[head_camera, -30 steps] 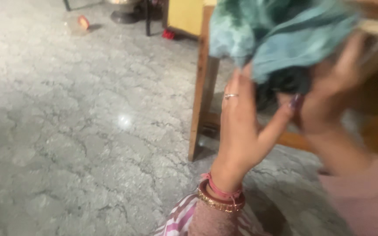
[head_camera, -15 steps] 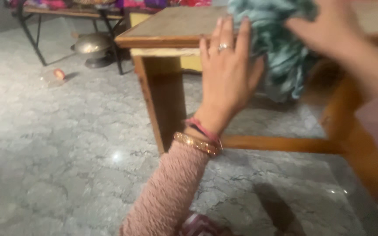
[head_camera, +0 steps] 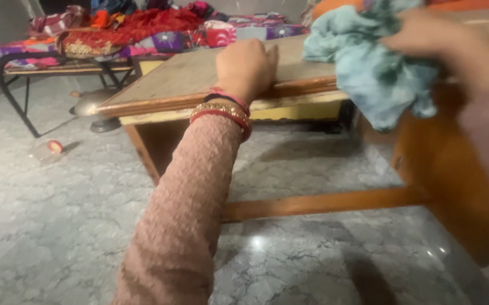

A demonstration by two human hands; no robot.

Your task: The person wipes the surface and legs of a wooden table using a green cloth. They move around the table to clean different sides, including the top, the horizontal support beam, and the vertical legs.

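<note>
On the table edge: that's where my left hand (head_camera: 248,66) sits, curled over the near rim of the wooden table (head_camera: 199,73), fingers folded down onto the top, so closed against the wood but not holding anything loose.

Left wrist: a stack of bangles (head_camera: 222,111), gold and red, right above the cuff of my pink knit sleeve (head_camera: 182,209). The sleeve runs from the bottom of the view straight up to the table.

Right hand: my right hand (head_camera: 448,48) is up at the top right and pretty blurry. It's against the teal cloth (head_camera: 377,73), but honestly I can't tell if the fingers are gripping it or just pressed on it.

Cloth location: the teal cloth is bunched up on the right part of the tabletop, with a chunk of it hanging down over the front edge, just beside my right hand and well apart from my left.

Table: low, wooden, worn grey-brown top, orange-brown legs and a crossbar (head_camera: 318,202) near the floor.

Floor: grey marble-looking floor (head_camera: 58,226), shiny, with a bright light spot under the table.

Behind the table: a cot (head_camera: 24,68) with a dark metal frame, piled with red and patterned fabrics (head_camera: 143,25).

Far left on the floor: a small clear container with a red bit (head_camera: 49,149), sitting alone, well away from both hands.
</note>
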